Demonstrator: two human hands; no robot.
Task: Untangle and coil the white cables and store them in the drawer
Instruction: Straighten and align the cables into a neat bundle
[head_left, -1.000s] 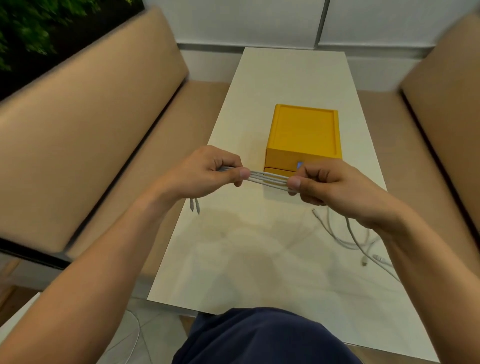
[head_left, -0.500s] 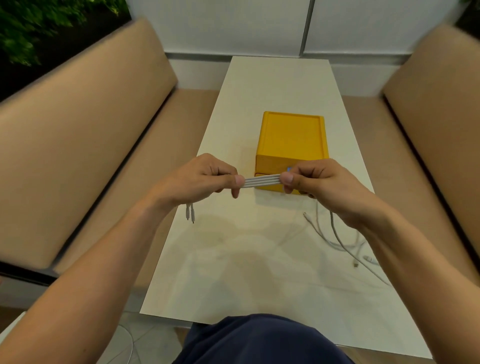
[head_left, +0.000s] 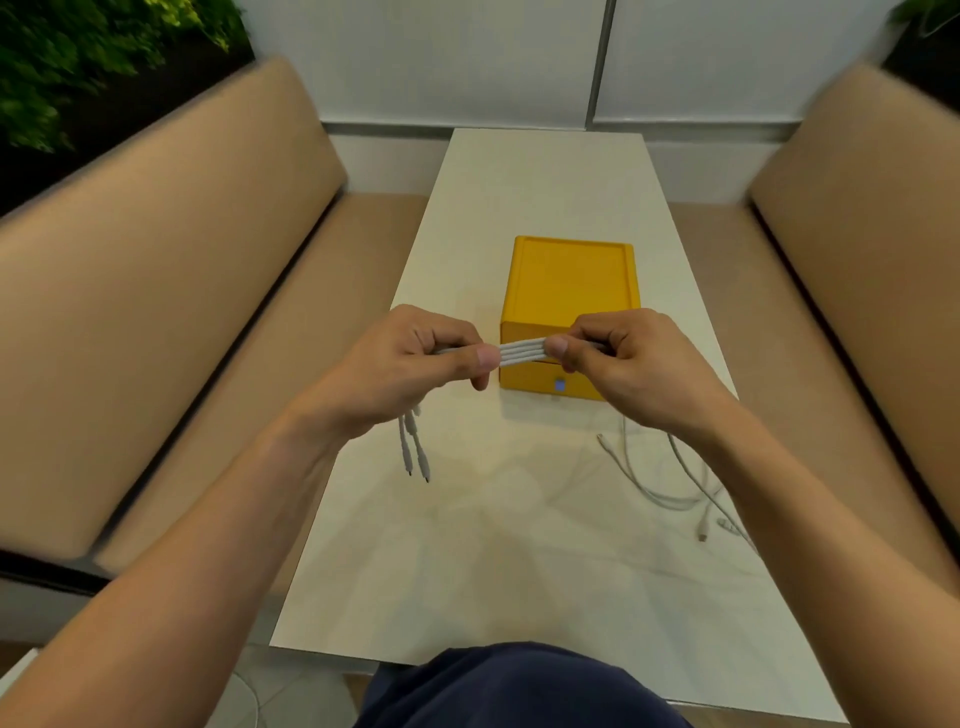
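1. My left hand (head_left: 410, 364) pinches one end of the folded bundle (head_left: 522, 351) between thumb and curled fingers. My right hand (head_left: 623, 358) pinches the other end, so the strands lie flat and parallel above the table (head_left: 519, 571).
2. Two plugs (head_left: 415, 457) hang below the left hand, probably left out of the folds for wrapping.
3. Loose cables (head_left: 670, 493) sprawl on the table near the right wrist, not yet coiled.
4. The box (head_left: 571, 280) sits just behind the hands. Its drawer looks closed and needs opening first.

Smooth matt white cable strands (head_left: 522, 351), yellow drawer box (head_left: 571, 280) of matt plastic look, pale table (head_left: 519, 561) top smooth with faint sheen, tan bench (head_left: 156, 291) padding smooth, leather-like.
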